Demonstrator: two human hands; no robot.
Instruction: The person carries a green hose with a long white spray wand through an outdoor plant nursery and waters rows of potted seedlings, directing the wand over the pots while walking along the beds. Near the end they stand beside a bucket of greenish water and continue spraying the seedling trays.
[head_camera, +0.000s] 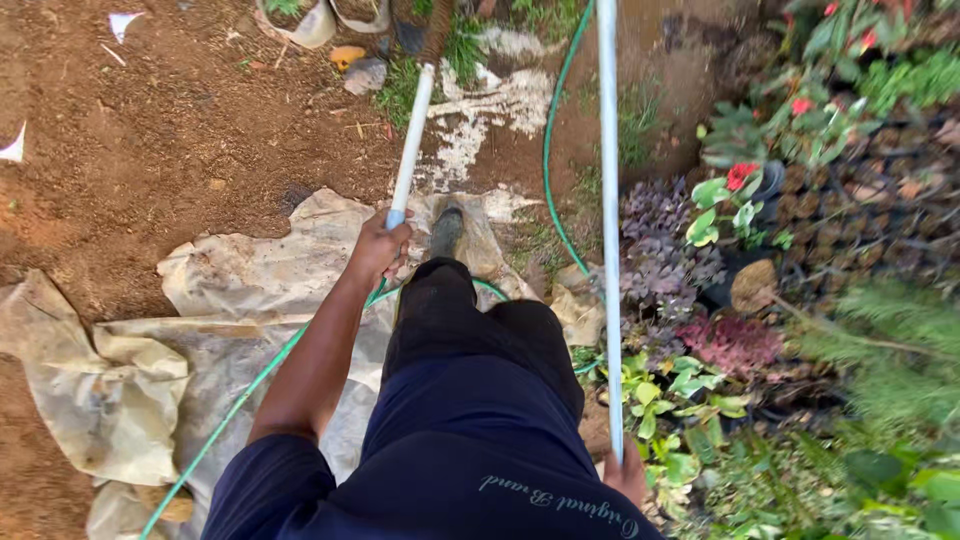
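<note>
In the head view I see the left hand (378, 245) closed around the lower end of a short white pipe (412, 140), which points away toward eleven o'clock over the red soil (150, 140). The right hand (628, 472) sits at about five o'clock, at the bottom of a long white pipe (609, 220) that runs straight up to twelve; it seems wrapped around it, but my dark shirt hides most of the fingers. A green hose (550, 150) curves between my boot (446, 232) and the potted plants (740, 210) at three o'clock, and crosses the crumpled plastic sheet (230, 290). I judge the boot may catch the hose or slip on the sheet, and the long pipe may swing into the flowers.
</note>
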